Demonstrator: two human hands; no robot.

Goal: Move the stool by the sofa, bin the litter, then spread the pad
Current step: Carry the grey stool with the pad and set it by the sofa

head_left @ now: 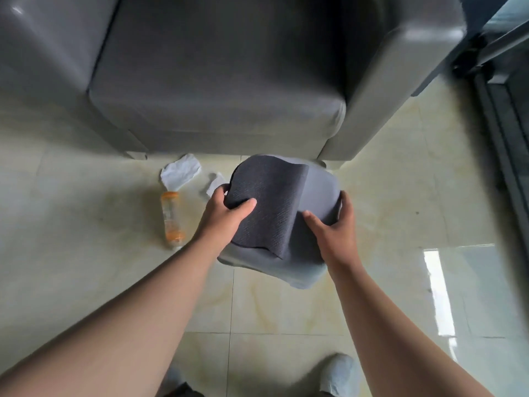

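A grey stool (317,190) stands on the tiled floor just in front of the grey sofa (217,90). A folded dark grey pad (269,202) lies on top of it. My left hand (226,216) grips the stool's left edge, thumb pressed on the pad. My right hand (335,227) holds the stool's right edge, fingers curled around the rim. To the left on the floor lie a crumpled white tissue (180,171), a smaller white scrap (214,184) partly hidden by my left hand, and an empty plastic bottle (171,220) with an orange label.
A glass sliding door with a dark frame (503,116) runs along the right side. The sofa's right armrest (380,110) stands close behind the stool. My shoes (337,373) show at the bottom edge. Glossy beige tiles (86,224) spread to the left and right.
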